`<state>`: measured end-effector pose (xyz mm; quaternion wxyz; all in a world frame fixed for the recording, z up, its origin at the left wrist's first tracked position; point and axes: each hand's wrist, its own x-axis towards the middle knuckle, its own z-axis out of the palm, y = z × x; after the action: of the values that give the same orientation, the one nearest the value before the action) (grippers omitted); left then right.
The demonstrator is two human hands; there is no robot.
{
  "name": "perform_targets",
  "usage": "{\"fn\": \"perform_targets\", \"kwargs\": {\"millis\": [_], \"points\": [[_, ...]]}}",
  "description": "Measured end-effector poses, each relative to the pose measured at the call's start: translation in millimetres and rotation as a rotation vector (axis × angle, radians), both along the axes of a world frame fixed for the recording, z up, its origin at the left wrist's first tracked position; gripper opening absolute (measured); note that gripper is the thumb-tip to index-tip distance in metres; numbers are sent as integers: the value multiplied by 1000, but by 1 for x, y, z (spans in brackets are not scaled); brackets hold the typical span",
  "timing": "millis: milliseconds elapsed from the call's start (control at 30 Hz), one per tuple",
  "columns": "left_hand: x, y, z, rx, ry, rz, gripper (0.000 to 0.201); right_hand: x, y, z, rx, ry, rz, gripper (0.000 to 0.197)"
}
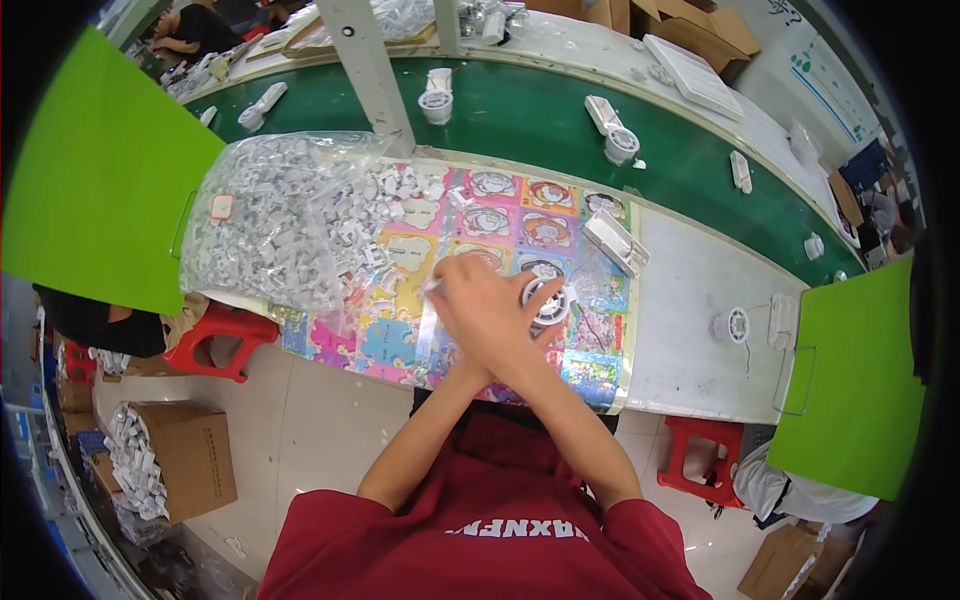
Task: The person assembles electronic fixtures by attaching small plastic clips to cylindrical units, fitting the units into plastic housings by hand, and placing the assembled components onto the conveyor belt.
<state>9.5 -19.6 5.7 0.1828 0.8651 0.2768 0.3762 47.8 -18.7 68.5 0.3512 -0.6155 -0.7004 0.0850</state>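
Observation:
My forearms cross over the colourful patterned mat, the right one on top. My right hand reaches left, its fingertips closed on a small white plastic piece that they partly cover. Beneath it, my left hand extends to the right, its palm mostly hidden. Its fingers grip a round white ringed fitting with a slotted inside. Thin wires lie beside that fitting. An oblong white plastic housing rests just beyond it. Loose small white parts spill across the mat left of my right hand.
A clear plastic bag full of white parts covers the bench's left. Green panels flank both sides. Beyond a metal post, a green conveyor belt carries white fittings. Another round fitting sits on the white bench at right.

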Motion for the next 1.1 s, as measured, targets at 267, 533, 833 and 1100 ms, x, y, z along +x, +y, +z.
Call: {"fn": "perform_targets", "kwargs": {"millis": [267, 533, 833, 1100], "points": [[-12, 5, 14, -153, -75, -78, 64, 146, -87, 13, 27, 192, -518, 37], [-12, 4, 15, -132, -94, -168, 63, 137, -114, -37, -117, 854, -348, 42], [-11, 3, 16, -69, -132, -205, 66, 113, -101, -29, -234, 726, -405, 32], [-14, -1, 12, 16, -89, -219, 57, 116, -102, -38, -156, 1078, -252, 30]]}}
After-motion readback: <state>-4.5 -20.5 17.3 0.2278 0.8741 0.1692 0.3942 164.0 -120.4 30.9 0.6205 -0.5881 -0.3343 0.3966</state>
